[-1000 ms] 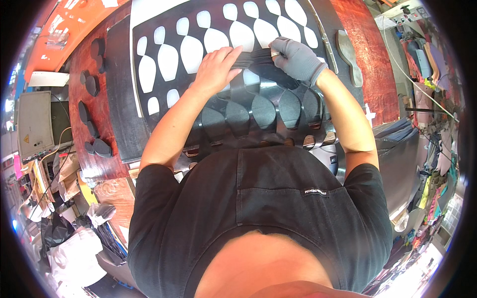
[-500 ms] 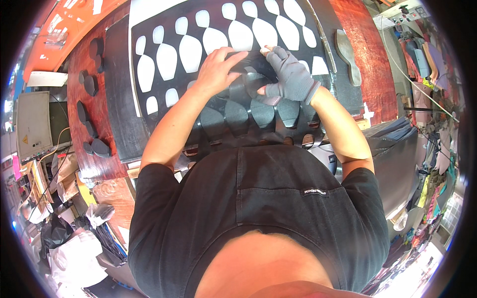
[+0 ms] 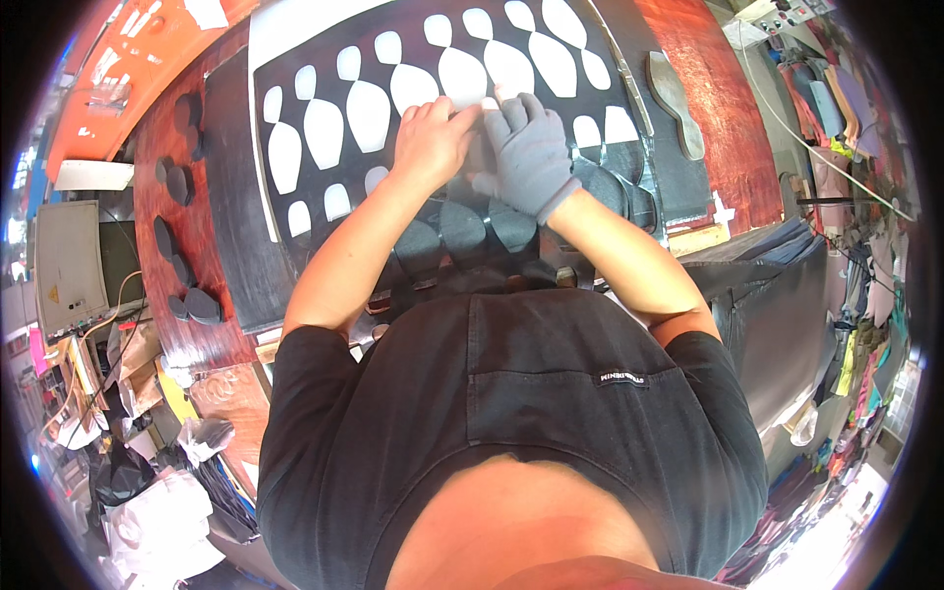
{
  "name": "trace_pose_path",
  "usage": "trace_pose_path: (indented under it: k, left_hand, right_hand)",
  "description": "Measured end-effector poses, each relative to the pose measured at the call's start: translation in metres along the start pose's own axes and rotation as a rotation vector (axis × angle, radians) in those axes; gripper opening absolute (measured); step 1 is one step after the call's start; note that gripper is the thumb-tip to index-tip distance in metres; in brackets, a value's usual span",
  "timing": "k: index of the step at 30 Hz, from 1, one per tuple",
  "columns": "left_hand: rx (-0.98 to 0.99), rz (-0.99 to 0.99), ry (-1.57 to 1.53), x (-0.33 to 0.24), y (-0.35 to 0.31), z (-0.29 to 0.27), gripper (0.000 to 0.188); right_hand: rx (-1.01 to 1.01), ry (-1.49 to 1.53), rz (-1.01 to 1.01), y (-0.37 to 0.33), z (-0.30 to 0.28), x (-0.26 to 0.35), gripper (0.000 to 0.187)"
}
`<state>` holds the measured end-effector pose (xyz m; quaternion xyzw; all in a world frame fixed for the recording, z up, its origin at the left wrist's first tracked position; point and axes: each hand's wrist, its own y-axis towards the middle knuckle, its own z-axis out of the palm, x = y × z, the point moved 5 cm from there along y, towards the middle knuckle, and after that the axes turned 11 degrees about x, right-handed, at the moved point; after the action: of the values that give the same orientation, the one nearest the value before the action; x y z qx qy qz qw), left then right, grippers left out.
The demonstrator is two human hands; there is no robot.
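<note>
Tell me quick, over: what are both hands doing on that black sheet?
Left hand bare, right hand gloved, both pressed side by side on the black sheet. Grip itself hidden. Cut-out holes all round; loose dark pieces far left, nothing blocking.

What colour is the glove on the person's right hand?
Grey. The glove shows best in the head view, pressed on the black sheet beside the bare left hand.

bare left hand (image 3: 430, 141) beside gloved right hand (image 3: 531, 155)

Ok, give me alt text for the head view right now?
Bare left hand and grey-gloved right hand press side by side on a black sheet full of sole-shaped cutouts, lying on a red-brown workbench. Dark cut pieces sit left.
</note>
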<state>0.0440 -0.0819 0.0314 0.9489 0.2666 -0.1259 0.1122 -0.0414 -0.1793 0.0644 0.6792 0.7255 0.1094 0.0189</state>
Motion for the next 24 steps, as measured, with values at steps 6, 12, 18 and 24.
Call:
trace_pose_path:
  k: [6, 12, 18, 24]
  left_hand:
    - [0.019, 0.064, 0.102, 0.0, -0.003, -0.003, 0.048]
    - [0.041, 0.119, 0.109, -0.002, 0.005, -0.028, 0.05]
    - [0.313, 0.052, 0.078, 0.013, 0.003, -0.015, 0.056]
    - [-0.103, -0.04, 0.289, -0.006, 0.016, -0.022, 0.07]
  right_hand:
    - [0.399, 0.3, 0.216, 0.003, 0.002, -0.056, 0.056]
    - [0.114, 0.296, 0.035, 0.003, -0.014, -0.06, 0.05]
    - [0.203, 0.172, -0.04, 0.014, 0.005, -0.058, 0.037]
    - [0.03, 0.263, -0.052, 0.016, 0.021, -0.067, 0.045]
